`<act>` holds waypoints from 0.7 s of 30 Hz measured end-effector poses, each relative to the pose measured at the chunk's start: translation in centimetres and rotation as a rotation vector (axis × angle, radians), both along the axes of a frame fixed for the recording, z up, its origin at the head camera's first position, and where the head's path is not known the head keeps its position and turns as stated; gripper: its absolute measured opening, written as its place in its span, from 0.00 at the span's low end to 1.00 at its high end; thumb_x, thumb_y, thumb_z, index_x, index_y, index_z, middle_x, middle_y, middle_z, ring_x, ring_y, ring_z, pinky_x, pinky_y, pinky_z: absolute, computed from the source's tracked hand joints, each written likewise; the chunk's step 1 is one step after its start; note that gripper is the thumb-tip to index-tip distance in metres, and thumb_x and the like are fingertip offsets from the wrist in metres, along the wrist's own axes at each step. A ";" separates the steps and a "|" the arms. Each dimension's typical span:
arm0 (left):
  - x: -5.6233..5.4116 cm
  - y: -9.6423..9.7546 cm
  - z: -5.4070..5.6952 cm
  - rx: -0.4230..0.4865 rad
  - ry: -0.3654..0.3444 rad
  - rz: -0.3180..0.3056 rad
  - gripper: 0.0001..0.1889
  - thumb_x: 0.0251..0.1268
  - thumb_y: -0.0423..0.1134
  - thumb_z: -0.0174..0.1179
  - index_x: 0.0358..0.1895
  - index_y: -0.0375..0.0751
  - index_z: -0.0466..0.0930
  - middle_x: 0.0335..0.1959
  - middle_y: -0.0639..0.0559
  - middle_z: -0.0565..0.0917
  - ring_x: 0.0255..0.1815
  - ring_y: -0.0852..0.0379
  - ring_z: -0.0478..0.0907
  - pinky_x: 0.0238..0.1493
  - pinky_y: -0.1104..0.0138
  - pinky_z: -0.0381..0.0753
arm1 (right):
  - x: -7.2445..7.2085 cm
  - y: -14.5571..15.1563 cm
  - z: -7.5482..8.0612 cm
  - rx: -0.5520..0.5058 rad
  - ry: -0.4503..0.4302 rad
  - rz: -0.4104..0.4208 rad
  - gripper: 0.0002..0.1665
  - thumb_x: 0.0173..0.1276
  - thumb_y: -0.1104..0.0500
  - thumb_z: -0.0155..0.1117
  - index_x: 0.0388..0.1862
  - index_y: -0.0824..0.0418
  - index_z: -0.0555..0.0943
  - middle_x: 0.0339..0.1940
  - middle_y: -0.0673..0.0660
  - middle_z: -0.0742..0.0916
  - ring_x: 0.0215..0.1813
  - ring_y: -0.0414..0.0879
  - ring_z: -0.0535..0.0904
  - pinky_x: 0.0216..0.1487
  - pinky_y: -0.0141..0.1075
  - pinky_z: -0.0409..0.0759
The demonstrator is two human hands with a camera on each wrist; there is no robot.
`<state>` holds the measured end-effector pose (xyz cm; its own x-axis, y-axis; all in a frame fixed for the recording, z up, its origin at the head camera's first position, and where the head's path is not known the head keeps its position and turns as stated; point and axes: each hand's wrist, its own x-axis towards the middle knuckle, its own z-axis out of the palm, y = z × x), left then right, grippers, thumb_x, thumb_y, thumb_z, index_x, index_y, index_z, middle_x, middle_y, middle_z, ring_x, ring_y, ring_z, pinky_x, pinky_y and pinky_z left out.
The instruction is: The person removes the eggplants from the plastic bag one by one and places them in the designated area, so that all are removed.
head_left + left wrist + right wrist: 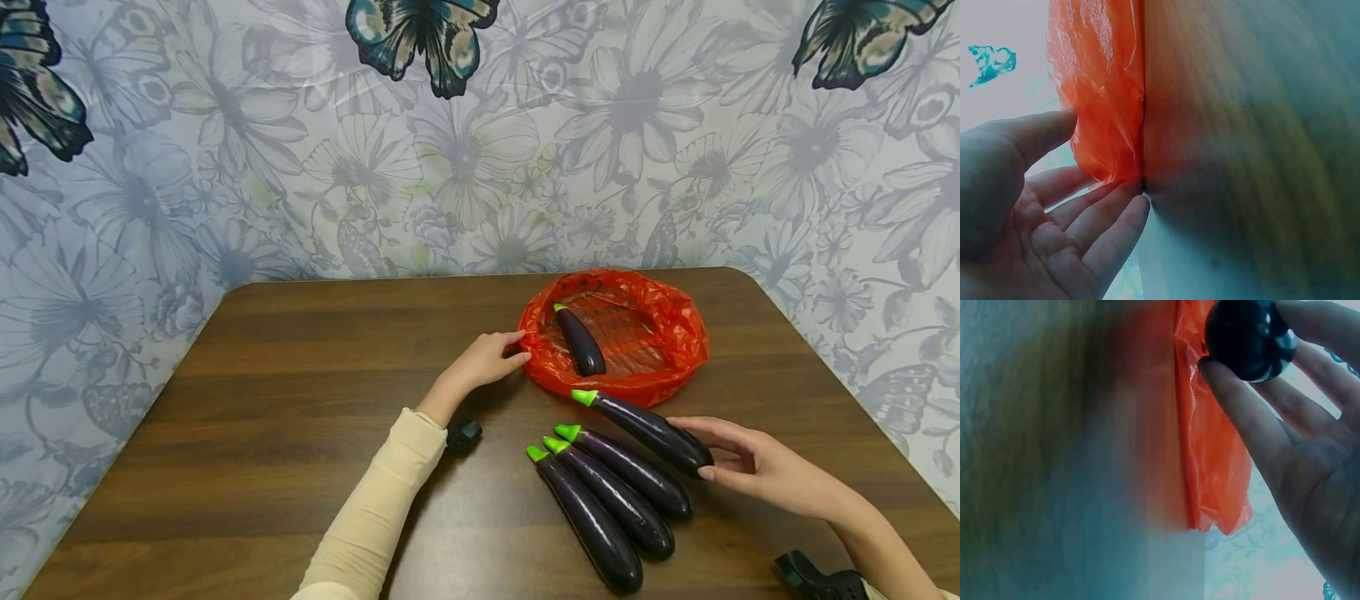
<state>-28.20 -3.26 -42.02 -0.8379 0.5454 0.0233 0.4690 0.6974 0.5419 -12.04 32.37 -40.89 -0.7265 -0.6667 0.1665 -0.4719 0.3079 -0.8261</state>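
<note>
My right hand [780, 471] grips a dark purple eggplant [645, 429] by its rounded lower end, thumb on one side and fingers on the other. That eggplant slants with its green cap toward the front rim of a red plastic bag [675, 375]. In the right wrist view the held eggplant [1244, 337] shows its glossy end between the fingers. My left hand [483, 362] touches the bag's left side with extended fingers and thumb; the left wrist view shows them against the red plastic [1107, 125]. Inside the wide-open bag lies one smaller-looking eggplant [579, 342].
Three more eggplants lie side by side in front of the bag: a near one [588, 525], a middle one [615, 500] and a far one [637, 471]. All are on the brown wooden table [300, 433], whose back edge meets a flowered wall [465, 192].
</note>
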 end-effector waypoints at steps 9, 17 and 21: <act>0.1 0.0 0.0 -0.004 -0.002 0.002 0.27 0.68 0.47 0.54 0.67 0.39 0.66 0.61 0.44 0.72 0.60 0.50 0.69 0.59 0.60 0.66 | -0.5 0.1 -0.7 0.072 0.019 0.034 0.34 0.64 0.71 0.60 0.68 0.66 0.63 0.64 0.60 0.73 0.63 0.43 0.69 0.55 0.28 0.69; 0.1 0.0 0.0 0.000 -0.005 0.010 0.27 0.68 0.47 0.54 0.67 0.39 0.66 0.61 0.44 0.72 0.60 0.50 0.69 0.59 0.60 0.66 | -0.6 0.0 -1.2 0.082 0.120 0.029 0.34 0.62 0.71 0.62 0.67 0.66 0.66 0.63 0.60 0.74 0.62 0.42 0.69 0.54 0.25 0.68; 0.1 0.1 0.0 0.005 -0.006 0.009 0.27 0.68 0.47 0.54 0.67 0.39 0.66 0.61 0.44 0.72 0.60 0.50 0.70 0.59 0.60 0.67 | -0.5 0.0 -1.3 0.094 0.153 0.020 0.34 0.61 0.70 0.64 0.67 0.66 0.66 0.62 0.59 0.75 0.62 0.41 0.69 0.54 0.24 0.67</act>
